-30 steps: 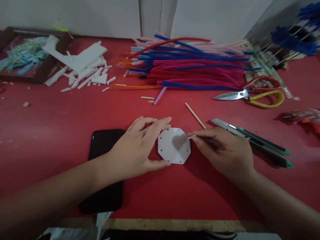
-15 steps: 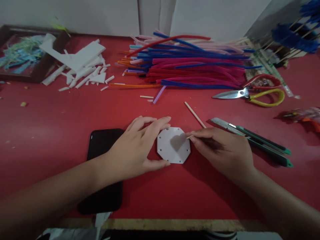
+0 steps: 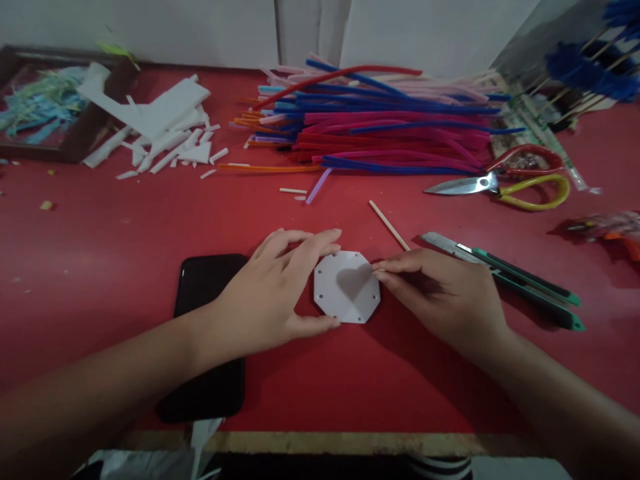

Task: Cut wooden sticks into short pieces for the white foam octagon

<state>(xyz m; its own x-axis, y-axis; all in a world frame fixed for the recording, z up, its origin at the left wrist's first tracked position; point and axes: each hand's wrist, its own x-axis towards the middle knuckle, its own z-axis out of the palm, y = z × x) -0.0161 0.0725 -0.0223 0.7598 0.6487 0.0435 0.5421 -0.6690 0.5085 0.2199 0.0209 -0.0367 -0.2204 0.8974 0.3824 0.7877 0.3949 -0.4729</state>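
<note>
A white octagonal board (image 3: 345, 303) with small holes around its border lies flat on the red table. My left hand (image 3: 273, 287) steadies it, thumb at the near left edge and fingertips at the far left edge. At the board's right edge, thumb and forefinger of my right hand (image 3: 445, 290) pinch a thin wooden stick (image 3: 379, 270); only a short pale end shows, close to a hole. Whether it sits in the hole I cannot tell. Another wooden stick (image 3: 389, 225) rests on the table just beyond my right hand.
A black phone (image 3: 210, 283) lies under my left forearm. Right of my right hand are a green-and-black utility knife (image 3: 525, 280) and scissors (image 3: 493, 183). Pipe cleaners (image 3: 390, 127) are heaped at the back, beside white foam scraps (image 3: 160, 117) and a dark tray (image 3: 70, 152).
My right fingertips have shifted very slightly at the board's right edge, covering more of the stick's end. The whole view has moved up a little; otherwise things stay in place.
</note>
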